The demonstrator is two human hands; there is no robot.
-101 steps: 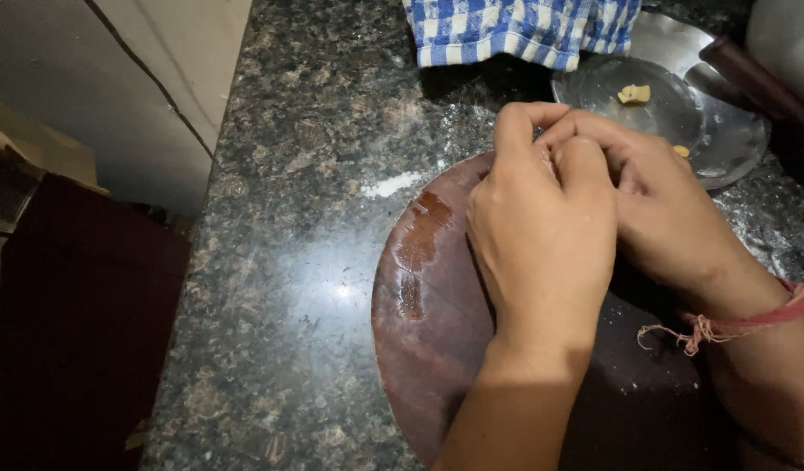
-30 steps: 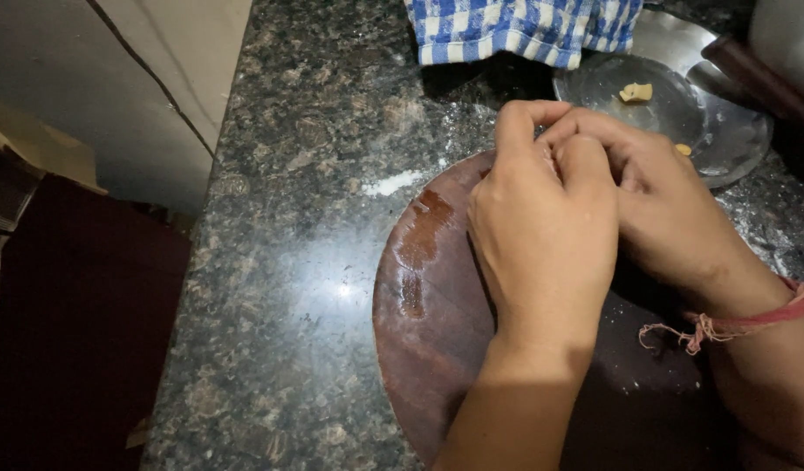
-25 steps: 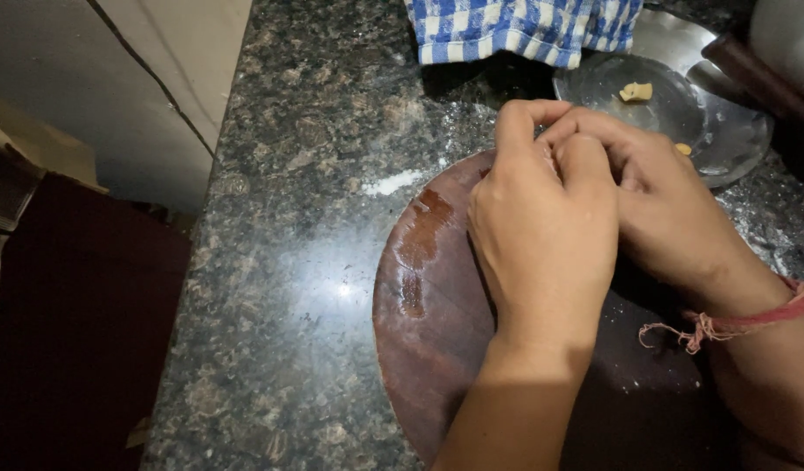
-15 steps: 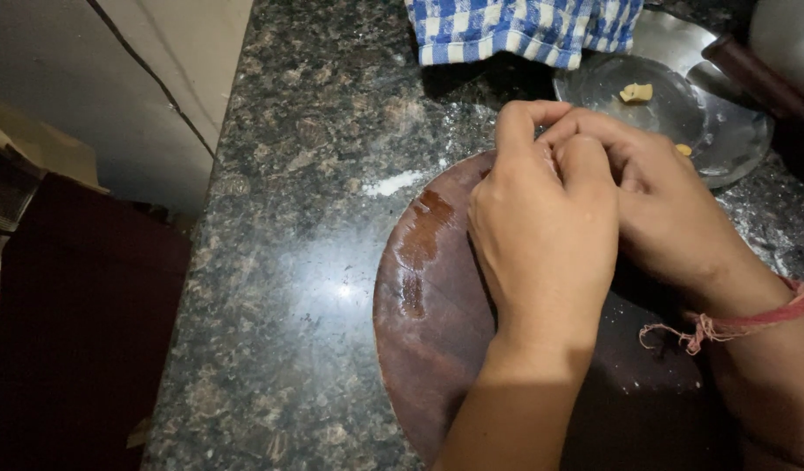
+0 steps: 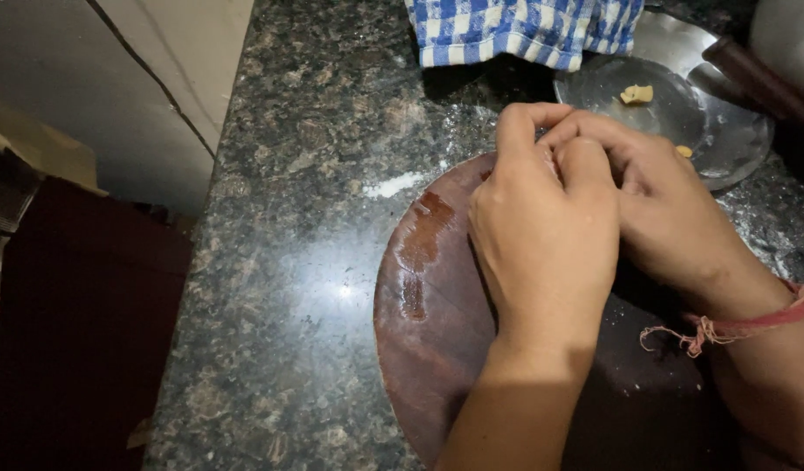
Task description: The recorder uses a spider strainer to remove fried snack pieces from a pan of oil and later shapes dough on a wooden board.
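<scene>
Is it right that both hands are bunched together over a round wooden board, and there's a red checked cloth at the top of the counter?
Not quite: the checked cloth is blue and white, not red, as the head view shows. The rest holds: the left hand and right hand are bunched together over the round wooden board on the counter.

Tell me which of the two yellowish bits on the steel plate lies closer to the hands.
The small bit at the steel plate's near edge, just beside the right hand. The larger, paler bit lies farther up, toward the checked cloth.
</scene>
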